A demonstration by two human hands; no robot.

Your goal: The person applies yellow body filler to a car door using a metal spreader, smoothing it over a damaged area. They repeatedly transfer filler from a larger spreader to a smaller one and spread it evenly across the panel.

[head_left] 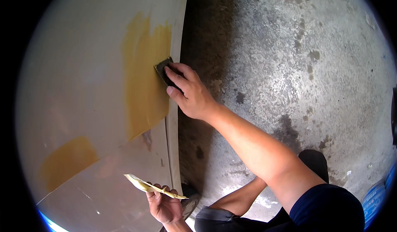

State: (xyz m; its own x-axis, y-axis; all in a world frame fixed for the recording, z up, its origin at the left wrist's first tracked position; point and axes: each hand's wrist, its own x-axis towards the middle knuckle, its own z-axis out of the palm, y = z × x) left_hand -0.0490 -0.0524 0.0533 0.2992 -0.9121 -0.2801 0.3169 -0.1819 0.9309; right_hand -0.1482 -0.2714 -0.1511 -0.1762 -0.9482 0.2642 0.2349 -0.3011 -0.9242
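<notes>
My right hand (190,89) grips a dark flat spreader (163,68), fingers along one side and thumb on the other. The spreader's edge rests against a broad patch of yellow filler (144,74) on a grey car body panel (82,79), close to the panel's right edge. Lower down, my left hand (164,207) is closed round a thin, pale putty board (133,180), seen almost edge-on, with a lump of yellow filler on it. The board is apart from the panel as far as I can see. A smaller yellow patch (70,159) lies at the panel's lower left.
A seam crosses the panel below both yellow patches. To the right stretches a stained concrete floor (281,58), with dark shadow along the panel's edge. A shoe (191,199) shows beside my left hand. Something blue with print (374,201) stands at the lower right.
</notes>
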